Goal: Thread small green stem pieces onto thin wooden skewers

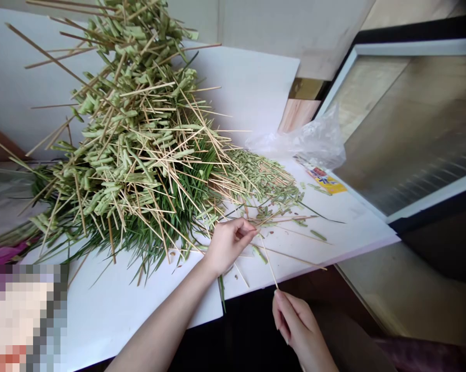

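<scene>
My right hand (pixel 297 323) is closed around the lower end of a thin bamboo skewer (pixel 270 263), beyond the table's front edge. The skewer slants up and left to my left hand (pixel 231 243), whose thumb and forefinger are pinched together at its upper tip. Anything small between those fingertips is too hard to make out. Beside my left hand rises a big heap of skewers threaded with pale green vegetable pieces (pixel 112 170). Long dark green leaves (pixel 182 206) stick out beneath it. Loose cut green pieces (pixel 256 173) lie behind my left hand.
A clear plastic bag (pixel 314 142) with a yellow label (pixel 331 185) lies at the right, against a framed glass panel (pixel 411 124). Scraps and loose skewers are strewn over the white tabletop (pixel 112 320). Something purple (pixel 4 256) sits at the left edge.
</scene>
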A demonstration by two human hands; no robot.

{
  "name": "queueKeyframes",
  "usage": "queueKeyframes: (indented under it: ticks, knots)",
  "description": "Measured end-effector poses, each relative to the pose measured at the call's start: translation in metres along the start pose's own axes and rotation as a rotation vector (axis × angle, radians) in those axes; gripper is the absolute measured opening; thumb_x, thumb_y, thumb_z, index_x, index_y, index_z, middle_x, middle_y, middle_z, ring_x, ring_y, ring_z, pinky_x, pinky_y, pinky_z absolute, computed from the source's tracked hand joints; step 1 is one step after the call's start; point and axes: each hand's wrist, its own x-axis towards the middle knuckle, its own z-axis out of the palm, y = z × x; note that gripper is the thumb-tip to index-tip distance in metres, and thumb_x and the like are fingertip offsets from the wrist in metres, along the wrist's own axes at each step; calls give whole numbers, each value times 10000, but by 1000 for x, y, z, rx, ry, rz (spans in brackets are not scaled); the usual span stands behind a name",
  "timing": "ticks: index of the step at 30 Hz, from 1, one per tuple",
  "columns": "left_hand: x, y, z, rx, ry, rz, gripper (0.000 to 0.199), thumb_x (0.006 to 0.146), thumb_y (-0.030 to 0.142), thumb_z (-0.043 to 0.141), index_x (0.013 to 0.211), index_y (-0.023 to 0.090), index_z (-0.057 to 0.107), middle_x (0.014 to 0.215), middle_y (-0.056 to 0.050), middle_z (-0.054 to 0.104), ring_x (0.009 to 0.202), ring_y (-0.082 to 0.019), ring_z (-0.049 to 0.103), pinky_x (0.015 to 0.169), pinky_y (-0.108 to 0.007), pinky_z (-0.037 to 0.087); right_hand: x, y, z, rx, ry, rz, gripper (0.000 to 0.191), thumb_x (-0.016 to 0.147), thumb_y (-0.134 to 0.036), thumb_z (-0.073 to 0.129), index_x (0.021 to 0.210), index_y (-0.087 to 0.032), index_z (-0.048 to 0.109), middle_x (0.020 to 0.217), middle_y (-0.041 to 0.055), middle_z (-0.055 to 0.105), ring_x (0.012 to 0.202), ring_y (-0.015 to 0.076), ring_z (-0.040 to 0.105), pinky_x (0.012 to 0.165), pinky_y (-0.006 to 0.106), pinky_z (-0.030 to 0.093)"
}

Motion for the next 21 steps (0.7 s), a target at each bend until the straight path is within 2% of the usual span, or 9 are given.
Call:
queueKeyframes:
  ticks: [5,10,21]
  knots:
    - [0,-1,0,3,8,-5,129,907,251,649,803,179,676,801,-14,752,706,-137,684,666,-219,524,-1,3,-1,-37,-22,-6,657,908,-757,423,521,-227,453,429,-76,335,399,75,285,461,283,195]
    - [0,0,0,-1,6,-6,136,907,262,651,800,181,672,801,-16,749,700,-139,678,660,-221,519,-1,2,0,52,-36,26,646,921,-727,460,529,-214,459,419,-85,324,395,58,255,447,272,139]
    - [-2,0,1,68,-53,31,165,914,254,626,770,179,655,728,2,697,643,-128,627,616,-214,479,3,5,11,255,51,88,640,838,-741,593,528,-203,439,463,-109,275,410,30,201,445,261,54]
